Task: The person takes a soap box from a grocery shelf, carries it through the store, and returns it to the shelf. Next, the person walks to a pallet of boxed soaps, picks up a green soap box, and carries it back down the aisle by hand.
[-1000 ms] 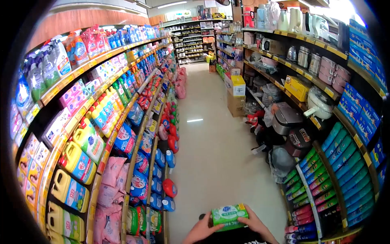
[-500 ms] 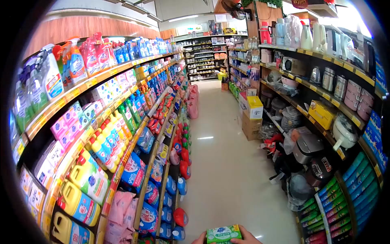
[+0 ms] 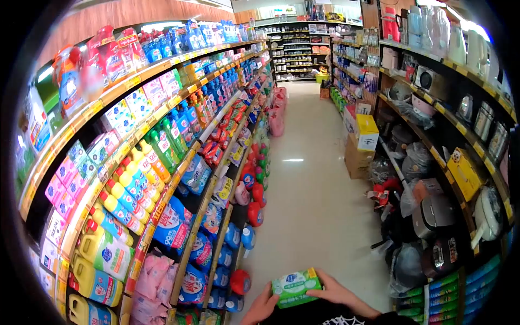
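A green and white box (image 3: 296, 288) with a blue logo and a yellow corner is at the bottom middle of the head view, in front of my body. My left hand (image 3: 263, 302) grips its left end, thumb on the near face. On the other end, my right hand (image 3: 335, 292) is closed around the right side, its thumb lying along the front. The box is tilted, with its printed face turned up toward me. Part of my dark top with a white web-like print (image 3: 346, 320) shows below it.
A long shelf on the left carries spray bottles (image 3: 69, 86), yellow jugs (image 3: 97, 279) and blue detergent bags (image 3: 173, 223). Kettles, pans and a rice cooker (image 3: 433, 212) fill the right shelf. Cardboard boxes (image 3: 357, 157) stand on the aisle floor (image 3: 311, 206) at right.
The box and both hands have come up higher into view, showing more of my forearms. The shelves and aisle have shifted right and upward in the picture.
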{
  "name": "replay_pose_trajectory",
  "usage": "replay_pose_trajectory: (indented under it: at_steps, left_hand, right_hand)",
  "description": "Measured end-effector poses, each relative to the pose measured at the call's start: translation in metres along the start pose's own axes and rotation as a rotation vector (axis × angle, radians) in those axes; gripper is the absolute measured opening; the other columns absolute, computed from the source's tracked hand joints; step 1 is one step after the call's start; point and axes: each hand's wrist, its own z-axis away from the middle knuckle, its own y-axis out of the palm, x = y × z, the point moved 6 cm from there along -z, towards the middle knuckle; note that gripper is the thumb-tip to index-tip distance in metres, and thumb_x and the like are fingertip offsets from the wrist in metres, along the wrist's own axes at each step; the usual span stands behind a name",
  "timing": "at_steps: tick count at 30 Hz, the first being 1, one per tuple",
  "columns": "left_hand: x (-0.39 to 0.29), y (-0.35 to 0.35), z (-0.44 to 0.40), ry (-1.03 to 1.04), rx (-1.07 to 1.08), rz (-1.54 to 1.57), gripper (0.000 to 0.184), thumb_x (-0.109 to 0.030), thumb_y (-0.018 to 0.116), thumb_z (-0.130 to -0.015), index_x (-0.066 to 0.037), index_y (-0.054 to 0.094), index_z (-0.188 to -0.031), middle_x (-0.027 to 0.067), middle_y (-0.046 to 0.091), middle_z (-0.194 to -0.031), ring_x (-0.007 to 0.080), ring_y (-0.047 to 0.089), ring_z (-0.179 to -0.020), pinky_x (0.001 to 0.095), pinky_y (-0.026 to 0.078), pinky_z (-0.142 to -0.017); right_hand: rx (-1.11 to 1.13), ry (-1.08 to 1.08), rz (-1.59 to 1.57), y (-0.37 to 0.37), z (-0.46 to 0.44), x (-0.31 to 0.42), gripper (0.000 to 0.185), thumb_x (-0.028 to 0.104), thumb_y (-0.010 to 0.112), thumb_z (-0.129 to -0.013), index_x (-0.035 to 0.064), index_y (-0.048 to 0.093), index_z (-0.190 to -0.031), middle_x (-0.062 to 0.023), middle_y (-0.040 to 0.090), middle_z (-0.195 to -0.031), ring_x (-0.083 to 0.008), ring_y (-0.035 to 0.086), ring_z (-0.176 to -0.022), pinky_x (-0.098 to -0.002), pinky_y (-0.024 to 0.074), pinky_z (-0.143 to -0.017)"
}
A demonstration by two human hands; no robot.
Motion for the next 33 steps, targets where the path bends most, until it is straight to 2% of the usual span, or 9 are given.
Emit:
replay_pose_trajectory:
  at_steps: [4, 6, 9, 14, 19, 21, 26, 28, 33]
  left_hand:
    - [-0.045, 0.017, -0.075, -0.264, 0.023, -0.084, 0.053, -0.022, 0.046, -0.097, 0.003, 0.029, -0.140, 0.0190, 0.052, -0.127, 0.0241, 0.048, -0.120, 0.0325, 0.035, -0.101]
    - [-0.065, 0.024, -0.106, -0.130, -0.015, -0.067, 0.053, -0.025, 0.047, -0.097, 0.002, 0.030, -0.140, 0.0198, 0.052, -0.126, 0.0249, 0.049, -0.119, 0.0340, 0.036, -0.100]
    - [-0.112, 0.041, -0.120, -0.317, 0.048, -0.244, 0.055, -0.032, 0.047, -0.095, -0.002, 0.035, -0.140, 0.0232, 0.050, -0.131, 0.0334, 0.045, -0.126, 0.0367, 0.032, -0.105]
    - [-0.041, 0.068, -0.157, -0.368, 0.164, -0.203, 0.055, -0.030, 0.048, -0.095, -0.001, 0.035, -0.140, 0.0221, 0.046, -0.136, 0.0325, 0.043, -0.128, 0.0361, 0.031, -0.107]
    - [-0.029, 0.058, -0.202, -0.368, 0.227, -0.044, 0.055, -0.029, 0.048, -0.095, -0.001, 0.034, -0.140, 0.0227, 0.042, -0.139, 0.0319, 0.040, -0.129, 0.0350, 0.028, -0.109]
    - [-0.020, 0.044, -0.228, -0.512, 0.236, -0.241, 0.055, -0.025, 0.052, -0.093, -0.001, 0.034, -0.139, 0.0211, 0.049, -0.131, 0.0293, 0.047, -0.121, 0.0336, 0.035, -0.103]
    - [-0.052, 0.008, -0.313, -0.265, 0.356, -0.144, 0.059, -0.033, 0.048, -0.097, 0.002, 0.029, -0.140, 0.0218, 0.047, -0.132, 0.0264, 0.045, -0.123, 0.0352, 0.034, -0.103]
    - [-0.069, -0.011, -0.346, -0.114, 0.285, -0.276, 0.066, -0.047, 0.048, -0.092, -0.003, 0.029, -0.139, 0.0295, 0.060, -0.107, 0.0430, 0.059, -0.101, 0.0449, 0.045, -0.086]
    - [-0.093, -0.081, -0.404, -0.096, 0.209, -0.263, 0.073, -0.043, 0.059, -0.087, 0.001, 0.030, -0.137, 0.0270, 0.060, -0.109, 0.0379, 0.061, -0.099, 0.0413, 0.047, -0.083]
  right_hand:
    - [0.002, -0.003, 0.094, -0.062, -0.046, 0.010, 0.077, 0.040, 0.073, -0.079, -0.0017, 0.037, -0.133, -0.0217, 0.055, -0.121, -0.0283, 0.055, -0.112, -0.0364, 0.0434, -0.094]
    - [-0.048, -0.104, 0.143, -0.089, -0.056, 0.008, 0.078, 0.038, 0.074, -0.079, -0.0014, 0.036, -0.134, -0.0212, 0.054, -0.121, -0.0277, 0.054, -0.113, -0.0362, 0.0439, -0.094]
    - [-0.017, -0.032, -0.016, -0.113, -0.066, -0.003, 0.076, 0.036, 0.074, -0.079, -0.0010, 0.036, -0.134, -0.0207, 0.054, -0.122, -0.0273, 0.054, -0.113, -0.0360, 0.0431, -0.095]
    - [-0.054, 0.082, -0.048, -0.139, -0.082, -0.028, 0.073, 0.031, 0.073, -0.081, -0.0009, 0.036, -0.135, -0.0185, 0.055, -0.122, -0.0253, 0.054, -0.112, -0.0354, 0.0429, -0.095]
    - [-0.045, 0.292, -0.293, -0.147, -0.107, -0.006, 0.076, 0.012, 0.063, -0.083, -0.0057, 0.020, -0.144, -0.0204, 0.036, -0.141, -0.0265, 0.036, -0.131, -0.0356, 0.0276, -0.108]
    - [-0.093, 0.268, -0.131, -0.159, -0.128, -0.023, 0.074, 0.020, 0.068, -0.082, -0.0034, 0.028, -0.139, -0.0186, 0.046, -0.131, -0.0252, 0.045, -0.121, -0.0352, 0.0352, -0.102]
    - [-0.239, 0.070, -0.094, -0.182, -0.196, -0.006, 0.072, 0.026, 0.074, -0.080, -0.0014, 0.036, -0.135, -0.0157, 0.055, -0.121, -0.0220, 0.054, -0.110, -0.0339, 0.0433, -0.094]
    - [-0.271, 0.014, -0.221, -0.189, -0.223, 0.019, 0.070, 0.021, 0.074, -0.079, -0.0011, 0.037, -0.135, -0.0133, 0.056, -0.120, -0.0196, 0.053, -0.110, -0.0326, 0.0439, -0.093]
    - [-0.262, -0.105, -0.203, -0.186, -0.314, 0.036, 0.076, 0.021, 0.075, -0.078, 0.0040, 0.035, -0.140, -0.0135, 0.050, -0.126, -0.0195, 0.056, -0.105, -0.0323, 0.0478, -0.088]
